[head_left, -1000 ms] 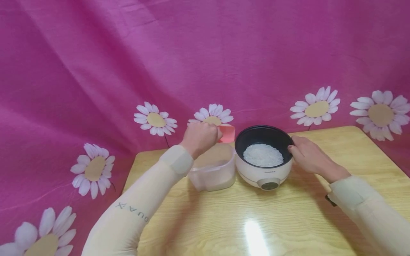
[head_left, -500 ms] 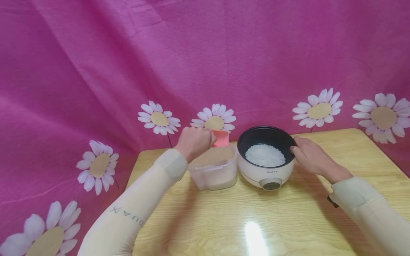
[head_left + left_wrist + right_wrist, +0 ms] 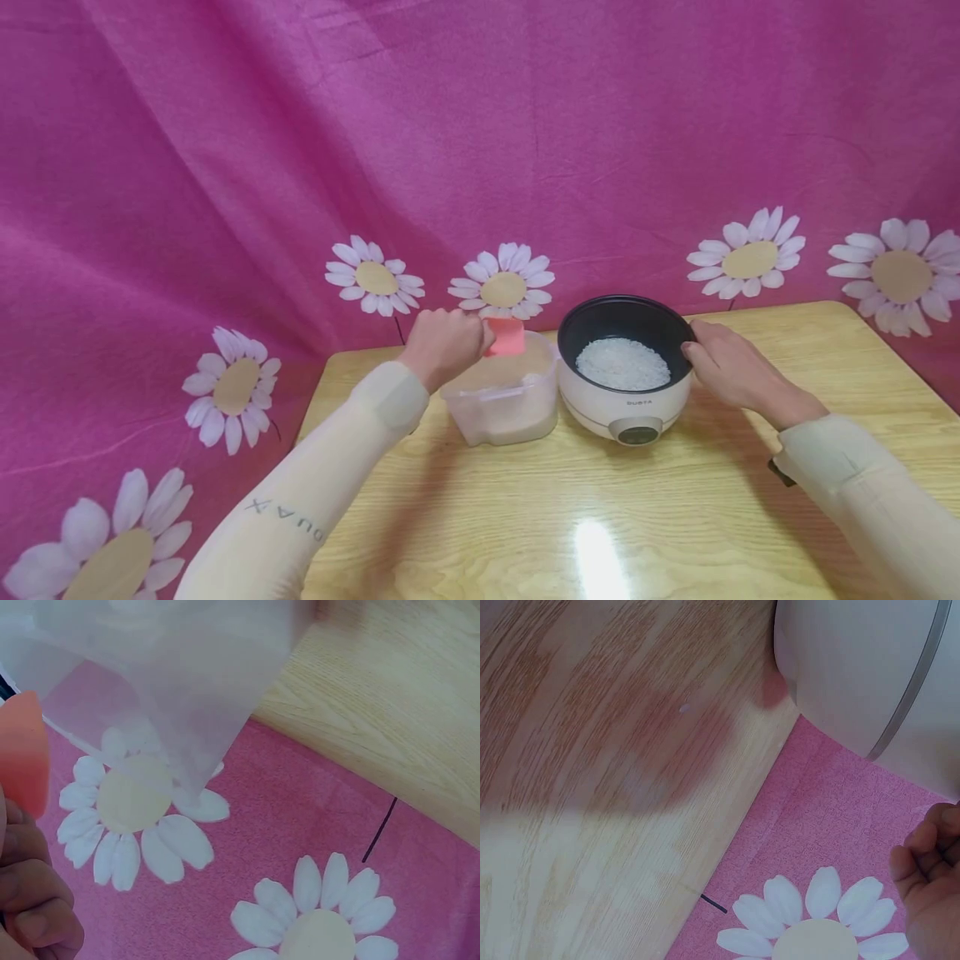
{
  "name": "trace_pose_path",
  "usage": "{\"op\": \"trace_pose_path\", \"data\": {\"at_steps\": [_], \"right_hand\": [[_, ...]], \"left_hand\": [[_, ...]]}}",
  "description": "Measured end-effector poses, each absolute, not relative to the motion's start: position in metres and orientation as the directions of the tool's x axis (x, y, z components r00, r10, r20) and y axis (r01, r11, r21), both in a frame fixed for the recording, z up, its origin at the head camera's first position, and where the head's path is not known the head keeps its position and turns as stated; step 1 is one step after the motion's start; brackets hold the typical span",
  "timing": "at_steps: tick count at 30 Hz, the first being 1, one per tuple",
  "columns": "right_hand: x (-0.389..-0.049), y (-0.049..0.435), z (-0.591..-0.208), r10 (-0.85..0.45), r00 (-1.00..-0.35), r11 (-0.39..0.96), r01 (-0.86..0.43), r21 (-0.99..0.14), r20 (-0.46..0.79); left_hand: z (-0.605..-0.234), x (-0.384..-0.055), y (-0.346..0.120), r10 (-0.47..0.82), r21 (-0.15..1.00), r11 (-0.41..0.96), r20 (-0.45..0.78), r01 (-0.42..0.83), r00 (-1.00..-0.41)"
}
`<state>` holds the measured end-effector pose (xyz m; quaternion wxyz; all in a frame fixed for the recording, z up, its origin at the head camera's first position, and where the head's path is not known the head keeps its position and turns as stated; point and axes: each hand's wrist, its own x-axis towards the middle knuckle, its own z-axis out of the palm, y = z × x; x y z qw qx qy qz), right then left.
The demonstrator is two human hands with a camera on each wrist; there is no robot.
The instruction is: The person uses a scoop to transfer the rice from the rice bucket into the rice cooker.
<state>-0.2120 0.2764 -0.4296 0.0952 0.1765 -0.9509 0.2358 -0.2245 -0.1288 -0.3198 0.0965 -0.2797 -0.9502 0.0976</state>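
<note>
Much table (image 3: 465, 525) spreads in front: left grip (image 3: 446, 346) pinches a scoop (image 3: 506, 337) near the tub (image 3: 498, 412), right grip (image 3: 731, 367) seemingly the cooker rim (image 3: 615, 298).

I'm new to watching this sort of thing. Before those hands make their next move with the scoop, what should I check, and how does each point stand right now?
1. Scoop in hand: ok; the left hand grips it.
2. Tub uncovered: ok; pale contents show inside.
3. Scoop lined up over the tub's opening: cannot tell; in the head view it overlaps the far edge.
4. Scoop empty or loaded: cannot tell; its inside isn't clear.
5. Cooker steadied: ok; the right hand holds it at the rim.
6. Cooker open: ok; rice is visible inside.
</note>
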Motion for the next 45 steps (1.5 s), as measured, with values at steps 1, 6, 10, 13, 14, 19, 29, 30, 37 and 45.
{"op": "trace_pose_path", "data": {"at_steps": [1,6,10,13,14,19,29,30,37,45], "right_hand": [[-0.212,0.276,-0.429,-0.29,-0.92,0.827,-0.379,-0.415,0.262],[-0.212,0.276,-0.43,-0.29,-0.921,0.828,-0.377,-0.415,0.259],[-0.212,0.276,-0.43,-0.291,-0.92,0.828,-0.38,-0.412,0.263],[-0.212,0.276,-0.431,-0.294,-0.917,0.828,-0.385,-0.407,0.267],[-0.212,0.276,-0.431,-0.296,-0.916,0.828,-0.387,-0.406,0.27],[-0.212,0.277,-0.431,-0.293,-0.915,0.824,-0.388,-0.412,0.276],[-0.212,0.277,-0.432,-0.301,-0.907,0.818,-0.405,-0.409,0.296],[-0.212,0.277,-0.432,-0.302,-0.905,0.818,-0.407,-0.406,0.299],[-0.212,0.277,-0.432,-0.295,-0.913,0.823,-0.393,-0.41,0.283],[-0.212,0.277,-0.43,-0.288,-0.919,0.827,-0.38,-0.415,0.269]], "left_hand": [[-0.32,-0.224,-0.13,0.551,-0.238,0.824,0.124,0.514,-0.825],[-0.322,-0.222,-0.133,0.548,-0.223,0.824,0.084,0.52,-0.832],[-0.325,-0.22,-0.135,0.54,-0.208,0.83,0.064,0.518,-0.839],[-0.328,-0.22,-0.137,0.538,-0.199,0.832,0.057,0.518,-0.841],[-0.329,-0.219,-0.137,0.539,-0.2,0.831,0.054,0.52,-0.841],[-0.335,-0.22,-0.139,0.535,-0.202,0.831,0.033,0.518,-0.844],[-0.341,-0.223,-0.139,0.483,-0.222,0.847,-0.055,0.483,-0.874],[-0.342,-0.223,-0.139,0.477,-0.225,0.849,-0.064,0.479,-0.876],[-0.346,-0.227,-0.131,0.399,-0.244,0.87,-0.166,0.429,-0.902],[-0.354,-0.232,-0.121,0.346,-0.291,0.865,-0.242,0.408,-0.906]]}}
